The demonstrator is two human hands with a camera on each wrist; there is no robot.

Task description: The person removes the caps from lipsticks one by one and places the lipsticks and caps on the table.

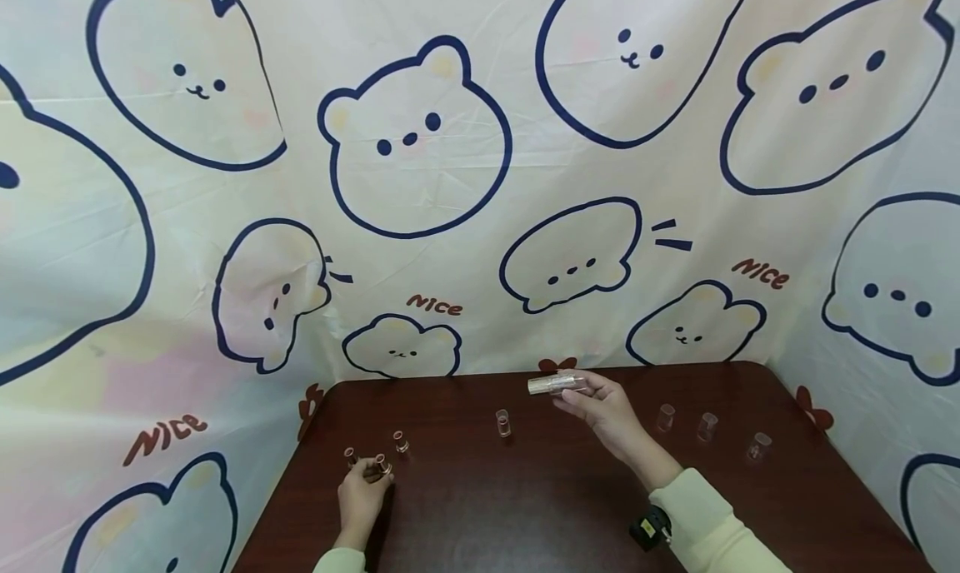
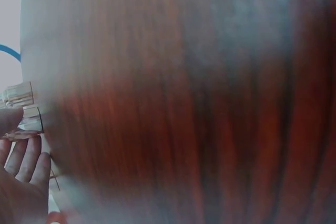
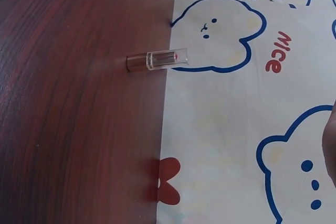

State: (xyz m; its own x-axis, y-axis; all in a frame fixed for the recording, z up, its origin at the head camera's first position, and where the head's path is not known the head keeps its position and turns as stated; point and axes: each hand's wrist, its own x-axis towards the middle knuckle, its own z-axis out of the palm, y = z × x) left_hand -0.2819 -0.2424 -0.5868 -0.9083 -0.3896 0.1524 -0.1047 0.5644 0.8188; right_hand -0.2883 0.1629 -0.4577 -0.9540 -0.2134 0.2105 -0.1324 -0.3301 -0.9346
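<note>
In the head view my left hand is at the table's left, its thumb and fingers round a small copper-coloured tube base. Two similar bases, one to the left and one to the right, stand beside it. The left wrist view has the fingers pinching a shiny clear-walled piece. My right hand holds a clear and pale tube sideways above the table's back edge. An upright lipstick-like tube stands between the hands; the right wrist view shows such a tube.
Three transparent caps, left, middle and right, stand on the right side of the dark wooden table. A cloth printed with bear faces hangs behind and at both sides.
</note>
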